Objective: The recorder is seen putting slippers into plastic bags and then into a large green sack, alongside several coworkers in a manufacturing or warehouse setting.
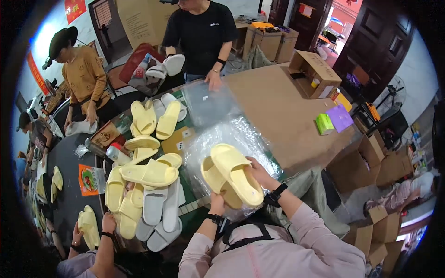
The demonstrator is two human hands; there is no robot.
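A pair of pale yellow slippers is held up in front of me, one overlapping the other. My right hand (260,175) is closed on the side of the front slipper (238,178). The rear slipper (212,173) is partly hidden behind it, and my left hand (218,203) grips near its heel; the fingertips are out of sight. Beneath them lies a stack of clear plastic bags (199,143) on the table. To the left are a heap of yellow slippers (150,172) and several grey slippers (154,206) piled close together.
Across the table a person in a black shirt (201,34) touches a plastic sheet and holds a white slipper. Another person's hands (108,223) are at lower left. An open cardboard box (315,74), a green pack (324,124) and a purple packet (340,117) stand right.
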